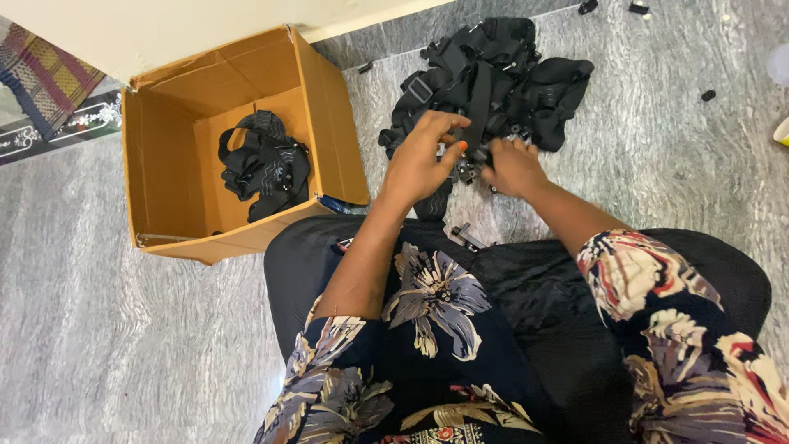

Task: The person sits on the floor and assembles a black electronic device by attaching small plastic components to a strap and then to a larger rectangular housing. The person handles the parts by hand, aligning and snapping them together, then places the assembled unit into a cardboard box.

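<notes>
Head view, looking down: grey veined stone floor, polished, with a striped woven mat at far left and a cream wall base along the top. Open brown cardboard box, corrugated, flaps up, sits left of the person; inside lies a bundle of black straps. Left hand has its fingers curled and pinched on a black webbing strap. Right hand, just beside it, closes on the small buckle end of the same strap. Both rest at the near edge of a heap of black straps and buckles on the floor. Loose black clips scattered at upper right.
</notes>
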